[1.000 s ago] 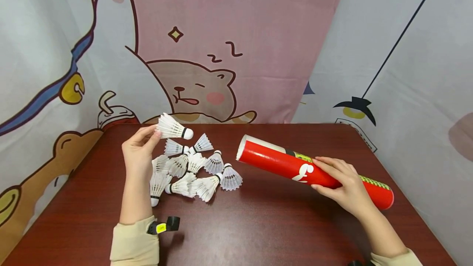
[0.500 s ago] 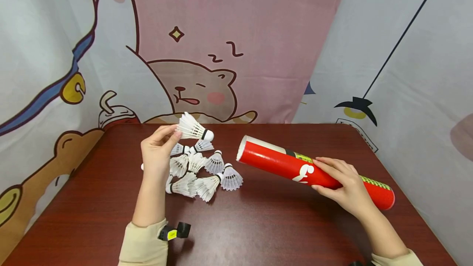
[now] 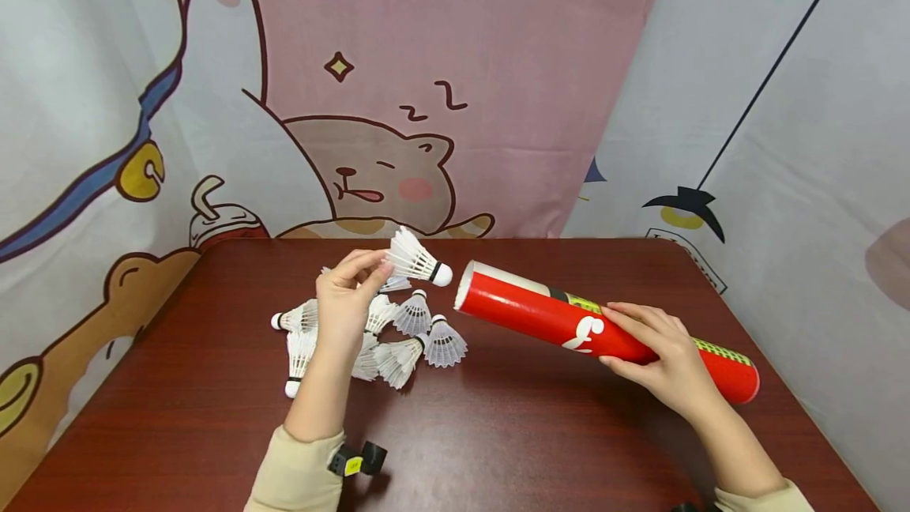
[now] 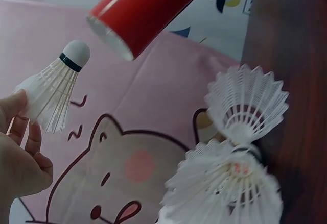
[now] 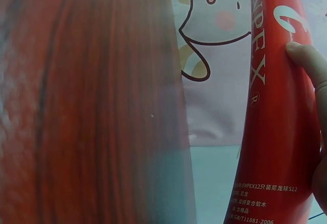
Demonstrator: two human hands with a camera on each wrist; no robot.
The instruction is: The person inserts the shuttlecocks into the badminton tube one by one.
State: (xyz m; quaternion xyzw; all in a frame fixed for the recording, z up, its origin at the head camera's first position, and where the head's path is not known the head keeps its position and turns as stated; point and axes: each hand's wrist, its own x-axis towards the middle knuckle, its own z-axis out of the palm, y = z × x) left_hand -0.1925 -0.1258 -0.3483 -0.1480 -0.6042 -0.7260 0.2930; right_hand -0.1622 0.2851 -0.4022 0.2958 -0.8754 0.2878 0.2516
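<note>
My left hand [image 3: 348,291] pinches a white shuttlecock [image 3: 418,257] by its feather skirt, cork end pointing right. That cork is just short of the uncapped mouth of a red shuttlecock tube [image 3: 526,309]. In the left wrist view the shuttlecock [image 4: 53,89] hangs beside the tube's rim [image 4: 110,38], a small gap between them. My right hand [image 3: 661,354] grips the tube around its middle, holding it tilted with the open end raised to the left. Its thumb [image 5: 301,55] lies along the red side in the right wrist view.
Several white shuttlecocks lie in a loose pile on the dark red table [image 3: 498,433], partly behind my left forearm; one shuttlecock [image 3: 445,342] is at the pile's right edge. A cartoon-printed curtain [image 3: 526,85] stands at the table's back and sides.
My left hand has carried the shuttlecock rightward across the pile, slightly down, up to the tube's mouth. The right hand and the tube have stayed in place.
</note>
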